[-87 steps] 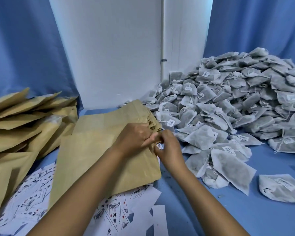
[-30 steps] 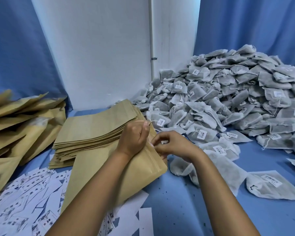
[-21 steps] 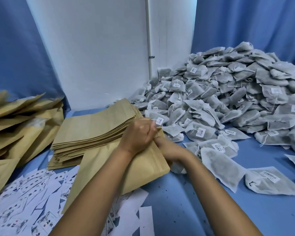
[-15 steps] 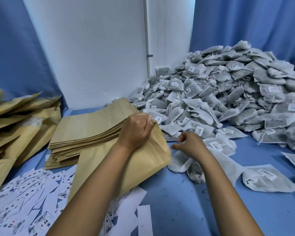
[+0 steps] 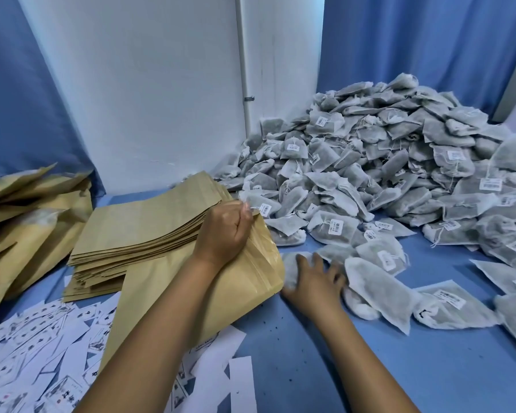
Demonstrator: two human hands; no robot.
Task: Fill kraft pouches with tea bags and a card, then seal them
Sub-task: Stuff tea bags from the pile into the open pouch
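Observation:
My left hand (image 5: 224, 231) grips the top edge of a kraft pouch (image 5: 245, 278) and holds its mouth open toward the right. The pouch lies on the blue table, partly over the cards. My right hand (image 5: 316, 281) lies flat, fingers spread, on a grey tea bag (image 5: 292, 263) just outside the pouch mouth; whether it grips the bag I cannot tell. A big heap of tea bags (image 5: 385, 162) fills the right side. Printed white cards (image 5: 36, 353) lie scattered at the lower left.
A flat stack of kraft pouches (image 5: 143, 228) sits behind my left hand. More pouches (image 5: 18, 216) are piled loosely at the far left. A white wall corner and blue curtains close off the back. Loose tea bags (image 5: 447, 302) lie on the table's right.
My right hand left the pouch mouth, moved right and down, and now rests on a tea bag. My left hand kept hold of the pouch, whose mouth gapes wider.

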